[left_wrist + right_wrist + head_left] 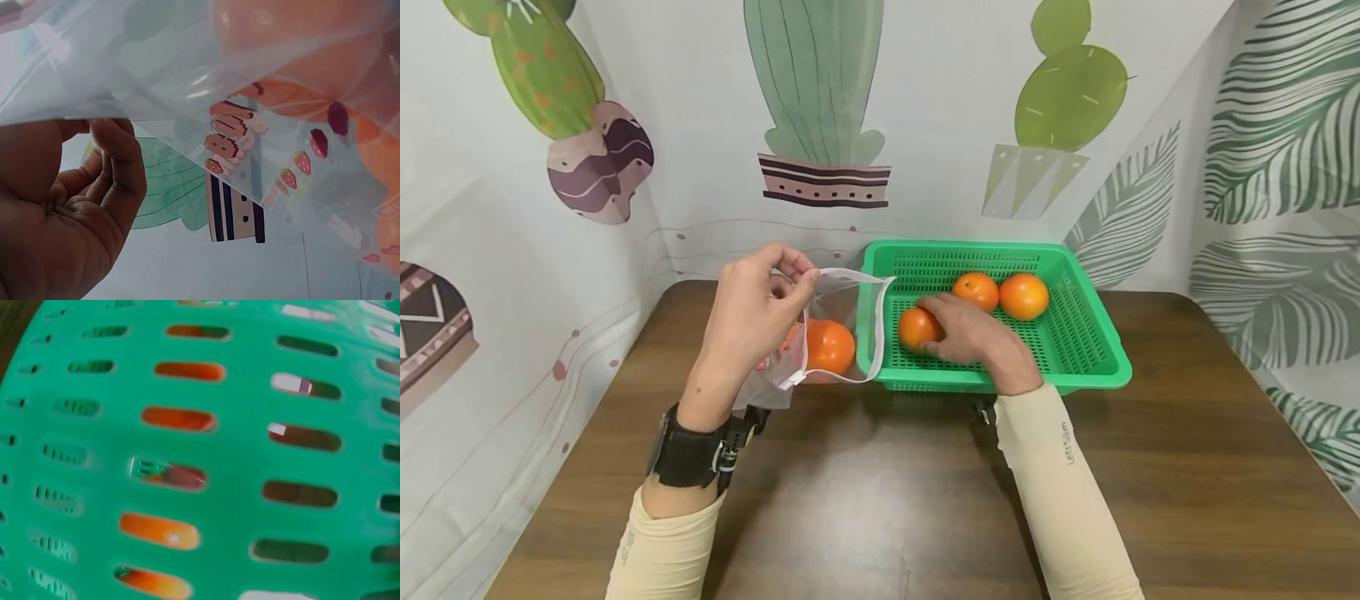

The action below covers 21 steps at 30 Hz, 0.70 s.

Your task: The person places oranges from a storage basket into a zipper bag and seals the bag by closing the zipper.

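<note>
Left hand [752, 300]: thumb and index pinch the rim of a clear zip bag [880, 329], other fingers loosely curled. Right hand [966, 329]: thumb and fingers curled round a fruit [916, 330] in the green basket [1093, 333], near its front-left corner. Hands well apart. Gripped fruit is round, orange, partly covered by the fingers. Two loose fruits [1025, 297] sit side by side toward the basket's back edge. Bag mouth gapes toward basket's left end; bagged fruit [831, 346] shows through the plastic, orange and glossy. Red lettering and strawberries printed on bag.
</note>
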### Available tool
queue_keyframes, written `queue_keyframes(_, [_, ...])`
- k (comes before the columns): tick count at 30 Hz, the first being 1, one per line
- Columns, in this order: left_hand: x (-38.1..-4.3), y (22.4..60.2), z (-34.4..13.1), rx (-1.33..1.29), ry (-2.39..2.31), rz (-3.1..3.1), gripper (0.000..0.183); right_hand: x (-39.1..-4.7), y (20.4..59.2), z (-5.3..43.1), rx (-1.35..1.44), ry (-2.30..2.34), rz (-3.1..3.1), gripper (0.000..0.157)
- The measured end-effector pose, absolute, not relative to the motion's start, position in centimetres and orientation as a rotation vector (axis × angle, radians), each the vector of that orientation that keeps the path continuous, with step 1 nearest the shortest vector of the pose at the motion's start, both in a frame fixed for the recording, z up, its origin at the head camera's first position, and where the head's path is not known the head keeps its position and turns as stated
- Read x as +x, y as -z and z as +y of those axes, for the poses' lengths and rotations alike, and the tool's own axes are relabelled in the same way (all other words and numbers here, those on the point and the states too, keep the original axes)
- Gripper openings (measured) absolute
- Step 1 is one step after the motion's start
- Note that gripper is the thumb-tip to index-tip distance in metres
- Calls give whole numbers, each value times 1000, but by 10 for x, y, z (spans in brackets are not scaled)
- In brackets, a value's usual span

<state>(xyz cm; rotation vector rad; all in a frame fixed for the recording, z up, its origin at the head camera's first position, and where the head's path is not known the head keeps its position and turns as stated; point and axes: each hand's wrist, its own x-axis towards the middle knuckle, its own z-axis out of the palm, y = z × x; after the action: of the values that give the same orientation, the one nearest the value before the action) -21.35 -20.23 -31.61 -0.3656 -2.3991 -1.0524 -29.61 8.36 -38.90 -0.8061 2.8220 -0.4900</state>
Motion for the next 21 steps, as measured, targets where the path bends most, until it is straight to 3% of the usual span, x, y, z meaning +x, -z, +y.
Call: queue_keyframes(21, [-214,316,-203,-387,1066,-2406,6,-290,388,83,-792,508,2775,59])
